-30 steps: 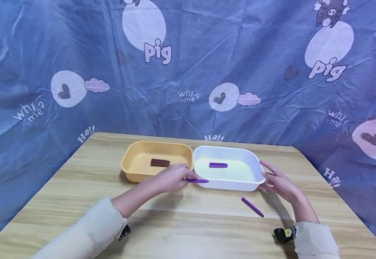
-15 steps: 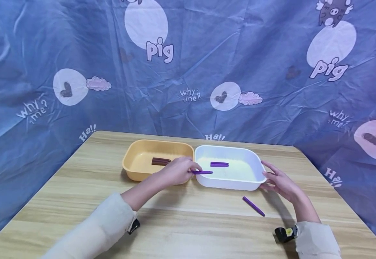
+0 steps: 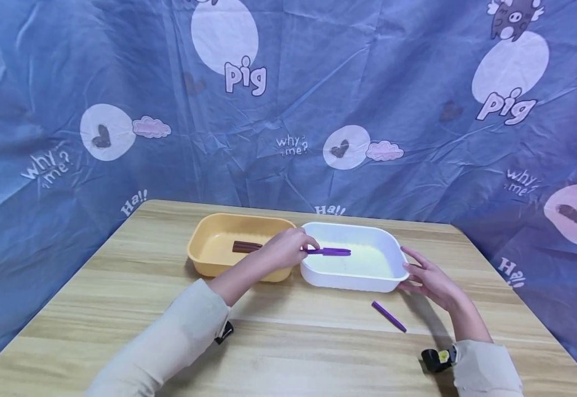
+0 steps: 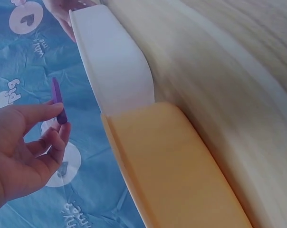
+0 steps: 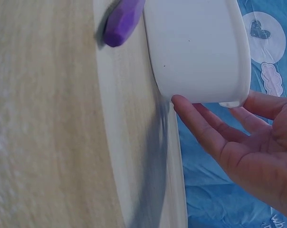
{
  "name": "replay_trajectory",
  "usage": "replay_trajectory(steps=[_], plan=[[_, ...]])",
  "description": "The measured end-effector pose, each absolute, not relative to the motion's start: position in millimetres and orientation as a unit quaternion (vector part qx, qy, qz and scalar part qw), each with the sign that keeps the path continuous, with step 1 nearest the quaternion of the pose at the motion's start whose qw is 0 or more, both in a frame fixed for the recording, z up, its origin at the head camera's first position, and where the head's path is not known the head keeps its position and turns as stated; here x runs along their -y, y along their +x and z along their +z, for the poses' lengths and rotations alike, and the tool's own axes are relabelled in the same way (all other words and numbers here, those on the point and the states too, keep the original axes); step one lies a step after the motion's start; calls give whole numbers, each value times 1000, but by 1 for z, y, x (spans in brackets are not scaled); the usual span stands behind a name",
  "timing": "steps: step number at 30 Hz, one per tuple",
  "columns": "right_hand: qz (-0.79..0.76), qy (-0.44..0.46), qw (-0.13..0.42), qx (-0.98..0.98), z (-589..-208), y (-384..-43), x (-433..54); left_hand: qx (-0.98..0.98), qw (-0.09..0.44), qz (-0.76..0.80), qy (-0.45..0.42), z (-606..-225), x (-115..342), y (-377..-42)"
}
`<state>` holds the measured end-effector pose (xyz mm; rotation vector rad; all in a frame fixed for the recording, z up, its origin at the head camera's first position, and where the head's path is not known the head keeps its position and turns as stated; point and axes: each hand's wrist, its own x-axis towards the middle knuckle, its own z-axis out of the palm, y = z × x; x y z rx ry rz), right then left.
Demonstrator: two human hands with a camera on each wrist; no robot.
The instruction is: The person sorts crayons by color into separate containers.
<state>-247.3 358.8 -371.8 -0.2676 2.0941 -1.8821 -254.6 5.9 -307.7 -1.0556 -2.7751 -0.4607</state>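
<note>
My left hand (image 3: 288,248) pinches a purple crayon (image 4: 56,92) between thumb and fingertips, over the left end of the white bin (image 3: 353,281). In the head view the held crayon overlaps the purple crayons (image 3: 340,252) lying in that bin, so I cannot tell if they touch. My right hand (image 3: 432,281) rests spread fingers against the right end of the white bin, at its rim and side wall; the right wrist view shows these fingers (image 5: 200,123) fairly straight. Another purple crayon (image 3: 389,316) lies on the table in front of the bin.
Left of the white bin, almost against it, stands a yellow bin (image 3: 204,267) with several brown crayons (image 3: 245,246) inside. My left forearm crosses its near right corner. Behind the wooden table (image 3: 288,353) hangs a blue printed curtain (image 3: 249,154).
My left hand has moved up and right with the purple crayon, from the front of the white bin to over its left end. The right hand has stayed at the bin's right end.
</note>
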Motion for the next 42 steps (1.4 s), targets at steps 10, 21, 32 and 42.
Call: replay_trajectory(steps=[10,21,32,42], plan=[[-651,-78,150,-740,-368,-245,-356,931,69,-127,-336,-308,-29,-272],[-653,-73,151,-738,-371,-245,-357,938,38,-131,-318,-314,-56,-291],[-655,-71,152,-737,-371,-245,-361,948,21,-114,-295,-322,-74,-301],[-655,-79,153,-736,-371,-243,-362,960,-11,-86,-267,-338,-88,-305]])
